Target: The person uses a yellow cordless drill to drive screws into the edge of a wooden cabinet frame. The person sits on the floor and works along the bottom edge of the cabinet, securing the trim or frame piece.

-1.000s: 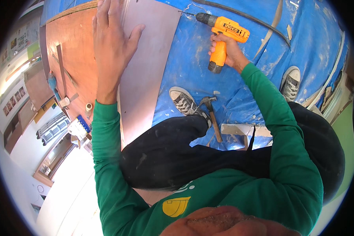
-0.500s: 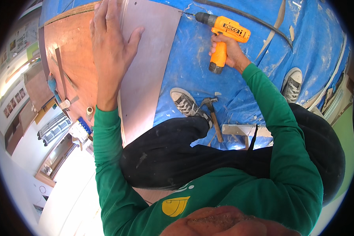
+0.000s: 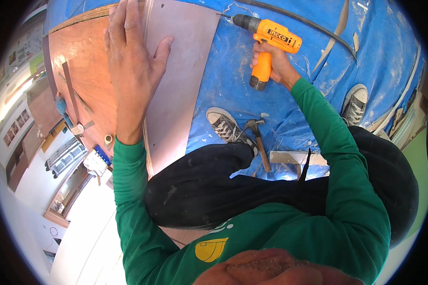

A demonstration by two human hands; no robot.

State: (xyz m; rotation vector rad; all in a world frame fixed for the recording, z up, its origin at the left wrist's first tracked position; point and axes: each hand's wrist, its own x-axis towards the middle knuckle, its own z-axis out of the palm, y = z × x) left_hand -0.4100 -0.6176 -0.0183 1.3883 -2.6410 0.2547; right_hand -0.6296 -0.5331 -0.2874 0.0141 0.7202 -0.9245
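My right hand (image 3: 273, 61) is wrapped round the grip of an orange cordless drill (image 3: 280, 38). A thin bit sticks out of its black chuck toward the left, its tip at the edge of a pale wooden panel (image 3: 180, 61). Whether the tip has entered the wood I cannot tell. My left hand (image 3: 134, 71) lies flat with the thumb out, over the panel's left edge where it meets a reddish-brown board (image 3: 81, 52). Small dark holes show in the pale panel.
A claw hammer (image 3: 259, 145) lies on the blue tarp (image 3: 252, 95) beside my left shoe (image 3: 223, 126). A whitish wood strip (image 3: 297, 157) is near my legs. On the brown board are a blue-handled tool (image 3: 62, 107) and a small roll (image 3: 108, 139). A dark strip (image 3: 304, 23) curves behind the drill.
The drill has shifted very slightly left in the picture, still pointing at the panel's edge. My left hand stays flat; the view has tilted a little.
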